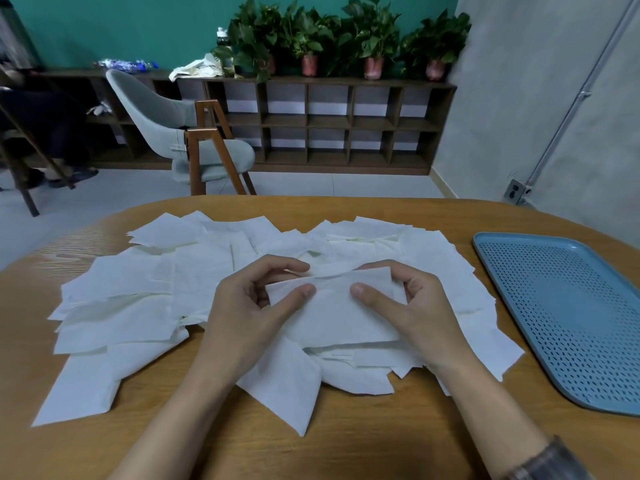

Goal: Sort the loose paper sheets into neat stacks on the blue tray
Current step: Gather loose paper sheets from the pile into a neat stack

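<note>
Several loose white paper sheets (138,306) lie scattered and overlapping across the wooden table (346,445). Over the middle of the pile, both hands hold one white sheet (332,317). My left hand (252,306) pinches its left edge, thumb on top. My right hand (405,306) pinches its right edge in the same way. The blue perforated tray (568,313) sits at the right of the table with nothing on it, a short gap from the pile.
A grey chair with wooden legs (194,140) stands beyond the table's far edge. A low wooden shelf (329,123) with potted plants (346,39) lines the back wall. A seated person's legs (52,133) show at far left.
</note>
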The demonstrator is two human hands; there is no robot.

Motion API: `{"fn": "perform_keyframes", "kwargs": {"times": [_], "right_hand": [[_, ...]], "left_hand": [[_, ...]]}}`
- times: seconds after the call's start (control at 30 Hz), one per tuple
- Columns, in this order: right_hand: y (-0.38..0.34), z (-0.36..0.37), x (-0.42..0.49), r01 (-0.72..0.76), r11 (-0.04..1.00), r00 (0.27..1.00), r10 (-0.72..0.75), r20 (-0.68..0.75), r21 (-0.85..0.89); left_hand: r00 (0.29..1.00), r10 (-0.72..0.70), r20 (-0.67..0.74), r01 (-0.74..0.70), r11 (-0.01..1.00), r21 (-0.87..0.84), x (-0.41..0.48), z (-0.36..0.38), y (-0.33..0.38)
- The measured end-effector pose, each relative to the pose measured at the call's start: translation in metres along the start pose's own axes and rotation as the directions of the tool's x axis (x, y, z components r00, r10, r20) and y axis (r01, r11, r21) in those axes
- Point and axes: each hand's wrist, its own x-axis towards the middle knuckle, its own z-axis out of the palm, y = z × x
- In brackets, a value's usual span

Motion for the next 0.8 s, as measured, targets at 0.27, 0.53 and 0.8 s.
{"fn": "perform_keyframes", "kwargs": {"times": [0.27, 0.53, 0.8], "right_hand": [[0.0053, 0.0097, -0.0010, -0.023, 0.999, 1.000, 0.023, -0.003, -0.031], [0.0070, 0.0092, 0.0012, 0.067, 0.989, 0.996, -0.075, -0.055, -0.135], [0.0059, 0.0066, 0.0025, 0.105, 0.985, 0.992, -0.114, -0.056, -0.139]], "left_hand": [[0.999, -0.044, -0.030, 0.044, 0.999, 0.000, 0.0002, 0.0033, -0.0018], [0.997, -0.065, -0.028, 0.066, 0.998, 0.025, 0.0002, 0.0038, -0.0074], [0.995, -0.019, 0.102, 0.009, 0.996, 0.092, 0.0019, 0.0013, -0.0085]]}}
